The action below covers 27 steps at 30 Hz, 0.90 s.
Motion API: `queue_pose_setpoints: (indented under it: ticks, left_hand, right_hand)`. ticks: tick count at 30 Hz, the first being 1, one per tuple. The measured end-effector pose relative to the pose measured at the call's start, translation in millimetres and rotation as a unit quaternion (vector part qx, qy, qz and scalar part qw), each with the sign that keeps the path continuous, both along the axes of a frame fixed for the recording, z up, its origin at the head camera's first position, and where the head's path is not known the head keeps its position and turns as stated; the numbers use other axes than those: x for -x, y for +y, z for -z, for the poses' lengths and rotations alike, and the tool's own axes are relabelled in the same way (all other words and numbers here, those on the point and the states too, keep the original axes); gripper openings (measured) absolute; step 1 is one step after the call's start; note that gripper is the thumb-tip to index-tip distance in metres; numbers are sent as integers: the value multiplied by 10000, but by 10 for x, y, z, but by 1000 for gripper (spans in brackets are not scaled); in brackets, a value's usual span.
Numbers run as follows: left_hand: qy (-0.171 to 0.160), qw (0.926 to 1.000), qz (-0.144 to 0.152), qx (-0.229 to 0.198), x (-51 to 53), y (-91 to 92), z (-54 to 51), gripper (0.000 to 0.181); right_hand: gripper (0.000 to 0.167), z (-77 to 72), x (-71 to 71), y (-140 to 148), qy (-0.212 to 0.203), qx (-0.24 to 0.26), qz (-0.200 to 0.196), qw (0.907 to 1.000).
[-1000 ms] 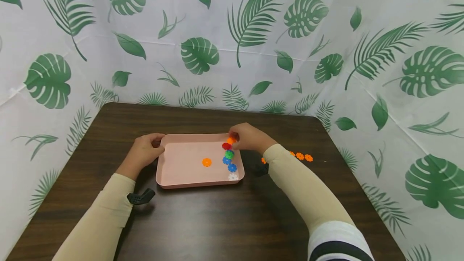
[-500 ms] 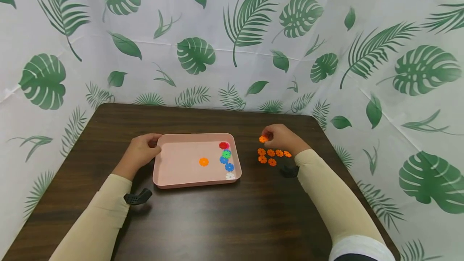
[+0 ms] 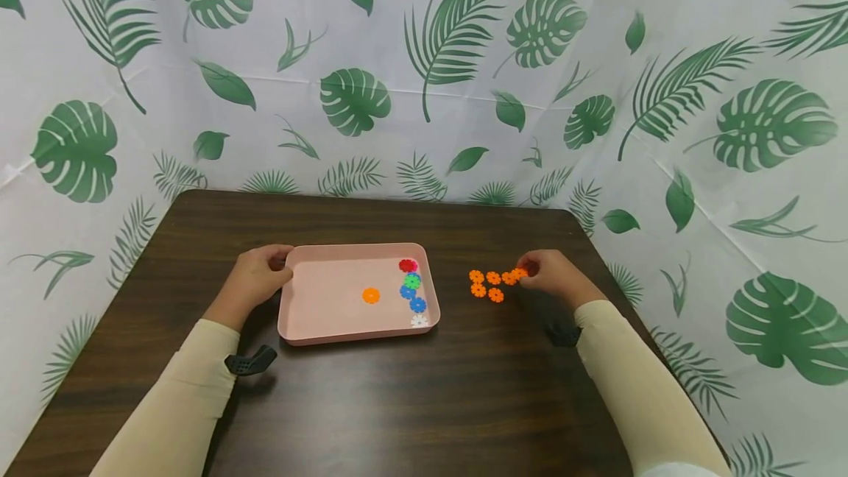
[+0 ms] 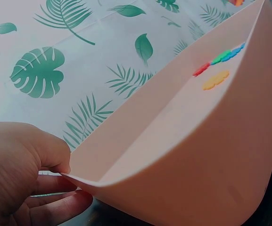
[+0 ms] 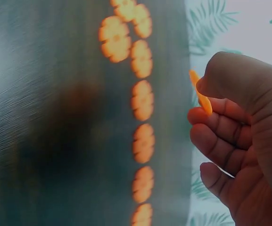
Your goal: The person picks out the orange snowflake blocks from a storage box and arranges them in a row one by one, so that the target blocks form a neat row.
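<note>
My left hand [image 3: 255, 280] grips the left rim of a pink tray [image 3: 331, 337], thumb over the edge and fingers beneath, as the left wrist view shows. Inside the tray, an orange flower-shaped disc [image 3: 371, 296] lies near the middle. Along its right side run a red disc [image 3: 407, 266], a green disc [image 3: 412, 281], blue discs [image 3: 417, 305] and a white disc [image 3: 419, 322]. My right hand [image 3: 555, 276] pinches another orange disc [image 5: 201, 94] between thumb and finger. It is at the right end of several orange discs [image 3: 493, 278] on the table.
The dark wooden table [image 3: 397, 403] carries everything. A leaf-print cloth [image 3: 278, 94] hangs behind it and along the sides. A black wrist device [image 3: 250, 361] sits on the left sleeve, another [image 3: 563, 333] on the right.
My right hand has carried an orange disc out of the tray's far right corner, rightward to the end of the orange row. The left hand keeps its grip on the tray.
</note>
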<state>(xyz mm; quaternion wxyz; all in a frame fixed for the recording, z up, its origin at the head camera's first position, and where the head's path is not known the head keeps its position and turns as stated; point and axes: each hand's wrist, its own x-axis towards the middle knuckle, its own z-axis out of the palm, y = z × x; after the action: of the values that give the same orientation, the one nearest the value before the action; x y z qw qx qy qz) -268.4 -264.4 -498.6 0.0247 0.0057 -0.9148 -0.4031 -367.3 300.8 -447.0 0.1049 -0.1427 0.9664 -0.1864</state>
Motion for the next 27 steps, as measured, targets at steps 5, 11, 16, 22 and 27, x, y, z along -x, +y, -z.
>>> queue_pose_setpoints:
  ticks: [5, 11, 16, 22, 27]
  left_hand:
    - [-78, 10000, -29, -13, -11, 17, -14, 52]
    - [-99, 9999, -42, -52, -6, 15, -17, 52]
    - [-115, 9999, -35, -69, 6, 8, -7, 53]
    - [-63, 9999, -23, -81, 1, 7, 14, 52]
    - [-100, 9999, -18, -87, 3, 9, 0, 53]
  right_hand:
    - [33, 220, -47, 129, -27, -102, -11, 9999]
    - [30, 377, -110, 133, 5, -107, -71, 9999]
    - [27, 443, -141, 112, 198, -194, -61, 9996]
    - [26, 460, -158, 135, 399, -348, -176, 9984]
    - [28, 384, -145, 147, 470, -268, -145, 9984]
